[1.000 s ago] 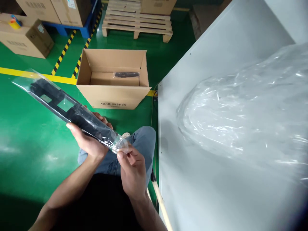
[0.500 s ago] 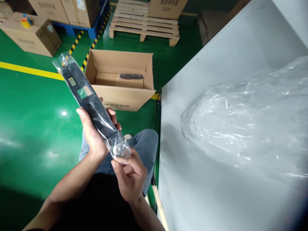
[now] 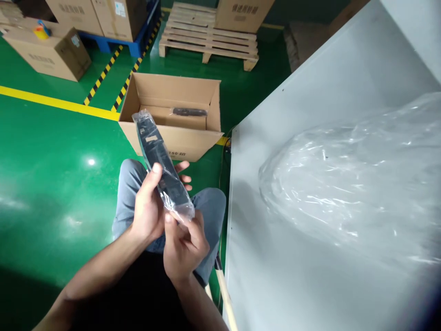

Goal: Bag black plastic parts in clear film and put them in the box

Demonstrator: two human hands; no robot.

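Observation:
A long dark part in a clear plastic bag (image 3: 161,161) slants over my lap, its far end overlapping the near wall of an open cardboard box (image 3: 193,138). My left hand (image 3: 149,207) cradles it from below, thumb on the near side and fingertips showing past the other edge. At the bag's lower end, my right hand (image 3: 186,243) pinches the crumpled plastic between thumb and fingers. Inside the box lies another dark bagged part (image 3: 189,111), touched by neither hand.
To the right, a grey-white table (image 3: 255,257) carries a large clear plastic bag (image 3: 327,179). Beyond the open box are a wooden pallet (image 3: 210,43), a blue pallet (image 3: 136,47) and closed cartons (image 3: 51,53), one with a yellow tape roll (image 3: 41,31) on top.
The bagged part has moved right and closer to my body, and it is turned more upright in view. My left hand has shifted right with it; my right hand still pinches the bag end.

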